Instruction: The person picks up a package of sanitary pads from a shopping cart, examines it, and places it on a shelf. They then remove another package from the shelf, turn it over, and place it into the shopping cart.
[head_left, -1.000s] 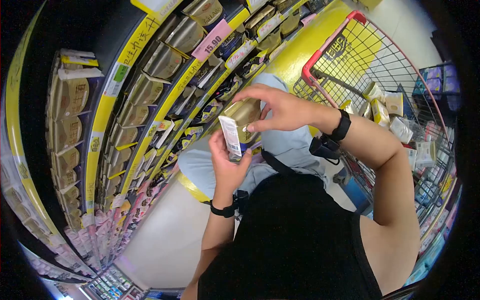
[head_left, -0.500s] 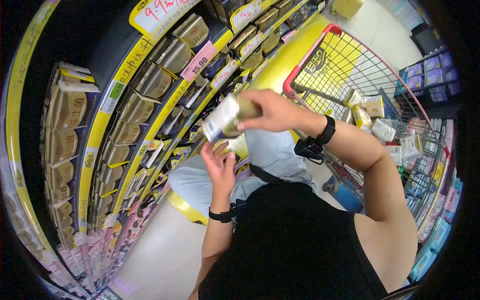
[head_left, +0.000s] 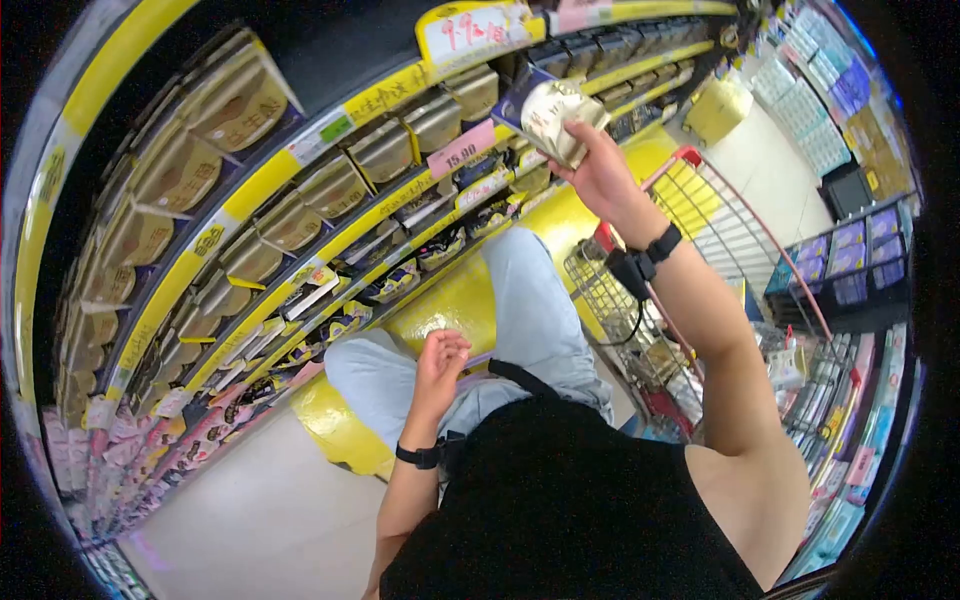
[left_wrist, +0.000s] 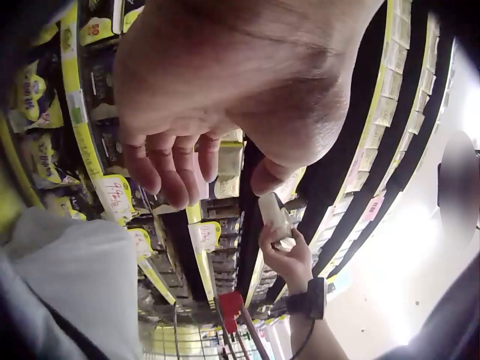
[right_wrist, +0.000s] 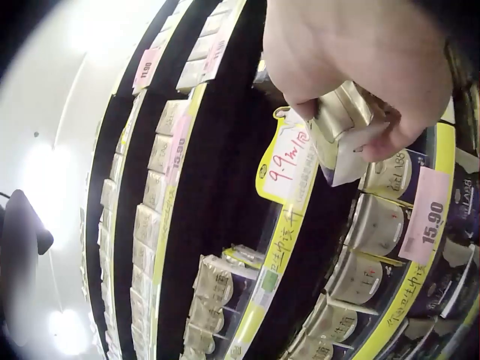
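Note:
A gold, white and purple pack of sanitary pads (head_left: 553,112) is raised in front of the shelf in the head view. My right hand (head_left: 607,178) grips it between thumb and fingers at its lower end. The right wrist view shows the pack's gold wrapper (right_wrist: 349,105) and pale end beside a 9.9 price sign (right_wrist: 286,161). Low over the lap, my left hand (head_left: 437,368) holds nothing, its fingers loosely bent. In the left wrist view that hand (left_wrist: 240,82) fills the top, with the held pack (left_wrist: 275,217) farther off.
Slanting shelves hold rows of similar gold packs (head_left: 332,188) behind yellow price rails (head_left: 375,95). A pink 15.90 tag (head_left: 461,149) hangs on one rail. On the right stands a wire shopping cart (head_left: 745,205) with red trim and goods inside. A yellow step (head_left: 440,310) runs below the shelves.
My right hand has carried the pack up and away, toward the shelf. The left hand, earlier under the pack, let go and has dropped lower over the lap. The view has turned.

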